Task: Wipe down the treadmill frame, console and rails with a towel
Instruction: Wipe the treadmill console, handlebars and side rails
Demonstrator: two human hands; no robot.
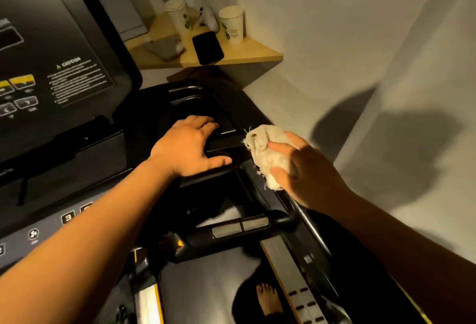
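Pale walls (360, 27) are met in a corner behind the treadmill, where a wooden shelf (257, 54) is fixed. Both arms are stretched forward over the machine. The left hand (188, 143) is laid palm down on the black tray (195, 102) to the right of the console (64, 53). Its fingers are straight and spread, and the thumb is pointed out toward the right. The right hand (309, 169) is raised at the right edge of the frame with its back turned to the camera. Its fingers are curled round a bunched towel (265, 151), which is gripped between thumb and fingertips.

One towel is seen, whitish and frayed at its edges. It is held just to the right of the left hand's fingertips, near them but apart, above the place where the tray meets the right handrail (305, 217). Whether it is touching the frame cannot be told.

On the shelf two paper cups (231, 23) are counted, with one dark phone (207, 48) and one grey cloth (164, 47) lying flat. Below the arms one crossbar grip (278, 220) with two metal plates (239, 227) is shown, and one bare foot (268, 300) is planted on the belt (206, 292).
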